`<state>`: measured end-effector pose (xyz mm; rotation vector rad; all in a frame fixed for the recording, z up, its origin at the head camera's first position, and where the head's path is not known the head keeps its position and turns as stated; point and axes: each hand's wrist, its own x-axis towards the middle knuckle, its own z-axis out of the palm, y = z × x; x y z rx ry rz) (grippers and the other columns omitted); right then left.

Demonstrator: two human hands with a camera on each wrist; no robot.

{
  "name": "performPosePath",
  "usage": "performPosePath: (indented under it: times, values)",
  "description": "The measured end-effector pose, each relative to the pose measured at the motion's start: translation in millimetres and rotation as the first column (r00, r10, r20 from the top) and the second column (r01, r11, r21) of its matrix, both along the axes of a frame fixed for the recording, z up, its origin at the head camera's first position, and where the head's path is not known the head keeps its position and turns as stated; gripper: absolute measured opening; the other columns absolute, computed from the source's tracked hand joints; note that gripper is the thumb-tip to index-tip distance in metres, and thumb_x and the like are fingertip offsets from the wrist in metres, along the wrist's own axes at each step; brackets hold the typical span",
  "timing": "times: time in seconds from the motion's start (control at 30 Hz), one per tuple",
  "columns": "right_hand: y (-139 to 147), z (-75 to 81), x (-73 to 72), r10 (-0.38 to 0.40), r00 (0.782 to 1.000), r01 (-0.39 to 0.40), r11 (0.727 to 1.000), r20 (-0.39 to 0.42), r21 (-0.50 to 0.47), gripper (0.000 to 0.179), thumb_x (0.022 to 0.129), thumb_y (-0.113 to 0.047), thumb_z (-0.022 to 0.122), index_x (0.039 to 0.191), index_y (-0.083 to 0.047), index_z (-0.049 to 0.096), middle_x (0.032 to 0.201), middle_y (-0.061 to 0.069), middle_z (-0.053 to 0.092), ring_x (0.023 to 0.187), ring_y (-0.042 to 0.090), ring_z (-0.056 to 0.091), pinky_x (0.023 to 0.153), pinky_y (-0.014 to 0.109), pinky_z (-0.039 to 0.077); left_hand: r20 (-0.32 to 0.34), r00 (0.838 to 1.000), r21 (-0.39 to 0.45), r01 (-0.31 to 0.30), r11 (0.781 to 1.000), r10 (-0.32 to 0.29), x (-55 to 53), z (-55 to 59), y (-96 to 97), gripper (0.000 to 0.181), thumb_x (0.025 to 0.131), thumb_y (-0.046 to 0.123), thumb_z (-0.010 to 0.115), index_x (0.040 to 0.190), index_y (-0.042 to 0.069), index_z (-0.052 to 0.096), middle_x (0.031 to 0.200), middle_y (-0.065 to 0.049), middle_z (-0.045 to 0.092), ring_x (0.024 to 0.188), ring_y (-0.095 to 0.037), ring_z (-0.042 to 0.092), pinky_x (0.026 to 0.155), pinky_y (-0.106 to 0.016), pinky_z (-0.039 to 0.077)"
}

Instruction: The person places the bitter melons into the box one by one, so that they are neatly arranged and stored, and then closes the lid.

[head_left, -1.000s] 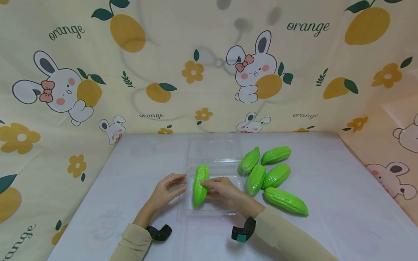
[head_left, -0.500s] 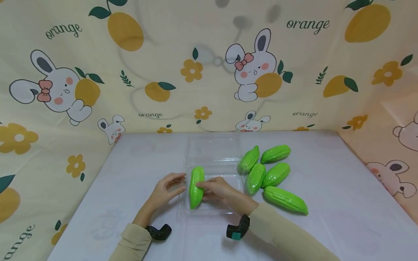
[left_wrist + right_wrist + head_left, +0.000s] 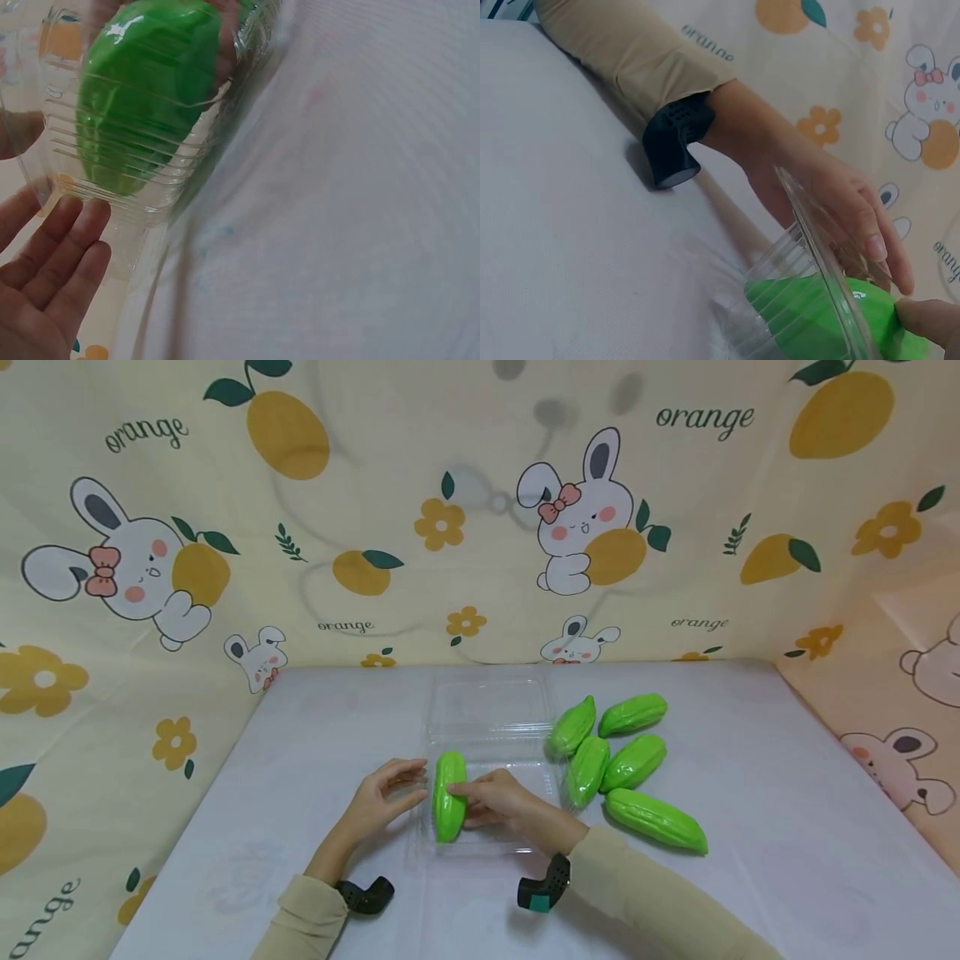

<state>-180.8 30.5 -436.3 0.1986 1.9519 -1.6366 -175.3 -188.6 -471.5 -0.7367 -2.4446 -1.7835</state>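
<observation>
My right hand (image 3: 498,797) pinches a glossy, bright green ridged toy vegetable (image 3: 449,802), thumb on top. It is at the left side of the front half of a clear plastic clamshell box (image 3: 517,839). The right wrist view shows the vegetable (image 3: 795,311) low behind the clear wall, with the right thumb (image 3: 930,319) against it. My left hand (image 3: 386,797) is at the box's left side, fingers loosely extended. In the left wrist view, the left fingertips (image 3: 94,217) are right at the ribbed outer wall.
Several similar green vegetables (image 3: 633,764) lie on the white-covered table (image 3: 742,893) to the right of the box. The box's lid (image 3: 491,702) is folded back toward the rear. A patterned cloth (image 3: 480,443) rises behind the table.
My right hand has moved left with the green vegetable, then slightly toward the near side, along the box's left wall. My left hand has stayed in place.
</observation>
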Motion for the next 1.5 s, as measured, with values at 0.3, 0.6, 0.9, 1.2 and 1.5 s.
performPosePath:
  times: [0.3,0.6,0.9,1.2,1.5]
  values:
    - [-2,3.0,4.0,0.003,1.000,-0.002,0.999,-0.019,0.040,0.038,0.088,-0.025,0.070,0.103,0.010,0.067,0.081,0.012,0.072,0.059,0.011,0.065,0.065,0.030,0.064,0.052,0.997,-0.067,-0.053,0.996,0.056,0.4,-3.9,0.3,0.047,0.088,0.014,0.070,0.131,0.001,0.056,0.122,-0.019,0.061,0.110,-0.011,0.061,0.100,-0.012,0.050]
    - [1,2.6,5.3,0.035,0.999,-0.035,0.999,-0.024,0.003,0.033,0.089,-0.020,0.068,0.102,0.010,0.065,0.075,0.005,0.065,0.059,0.011,0.063,0.064,0.028,0.064,0.063,0.996,-0.073,-0.054,0.996,0.059,1.6,-2.6,-0.6,0.047,0.089,0.014,0.069,0.131,0.000,0.055,0.123,-0.019,0.061,0.112,-0.026,0.061,0.102,-0.020,0.052]
    - [4,5.3,5.2,0.035,0.999,-0.035,0.999,-0.027,-0.001,0.031,0.088,-0.018,0.068,0.102,0.009,0.065,0.078,0.006,0.064,0.063,0.012,0.064,0.065,0.028,0.064,0.063,0.996,-0.071,-0.057,0.996,0.062,1.3,-2.1,-0.1,0.047,0.088,0.013,0.070,0.131,0.000,0.055,0.122,-0.019,0.061,0.112,-0.027,0.061,0.102,-0.021,0.052]
    - [8,9.7,5.9,0.047,0.999,-0.047,0.998,-0.010,-0.032,0.033,0.088,-0.015,0.067,0.106,0.012,0.062,0.081,0.008,0.064,0.063,0.012,0.064,0.068,0.029,0.064,0.059,0.997,-0.072,-0.054,0.996,0.059,0.2,-2.2,-0.3,0.046,0.088,0.013,0.069,0.131,0.001,0.056,0.122,-0.019,0.061,0.113,-0.028,0.061,0.102,-0.020,0.052]
    - [17,12.0,6.8,0.071,0.997,-0.073,0.995,-0.031,-0.061,0.037,0.089,-0.015,0.066,0.110,0.014,0.059,0.082,0.008,0.064,0.061,0.008,0.064,0.067,0.026,0.064,0.058,0.997,-0.076,-0.055,0.996,0.060,-0.2,-3.1,-0.2,0.047,0.089,0.014,0.068,0.132,0.000,0.055,0.123,-0.019,0.061,0.113,-0.026,0.061,0.103,-0.018,0.051]
